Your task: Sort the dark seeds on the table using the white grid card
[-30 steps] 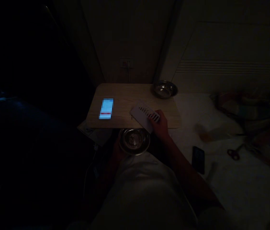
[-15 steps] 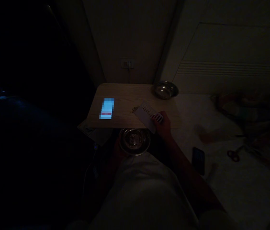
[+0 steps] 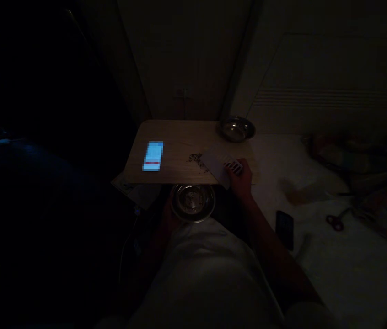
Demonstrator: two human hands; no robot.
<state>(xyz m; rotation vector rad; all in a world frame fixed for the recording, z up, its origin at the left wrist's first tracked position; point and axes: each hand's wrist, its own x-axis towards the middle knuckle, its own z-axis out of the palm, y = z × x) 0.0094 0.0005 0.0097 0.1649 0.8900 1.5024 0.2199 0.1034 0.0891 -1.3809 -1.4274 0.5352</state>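
Observation:
In dim light, my right hand (image 3: 241, 179) grips a flat white card-like piece (image 3: 216, 162) with a row of slots near the hand. Its far edge is close beside small dark bits (image 3: 196, 159) scattered on the wooden table (image 3: 176, 132). Below the table's front edge, my left hand (image 3: 172, 214) holds a round metal bowl (image 3: 210, 203) by its left side. Some bits seem to lie inside the bowl, too dark to name. Most of the left hand's fingers are hidden.
A lit phone (image 3: 153, 156) lies on the left of the table. Another metal bowl (image 3: 236, 129) stands at its back right corner. On the white surface to the right lie a dark phone (image 3: 284, 230) and scissors (image 3: 335, 222). A socket (image 3: 182, 92) is on the wall behind.
My right hand has shifted slightly right with the slotted white piece, showing more of the dark bits on the table. My left hand and the bowl it holds stay in place.

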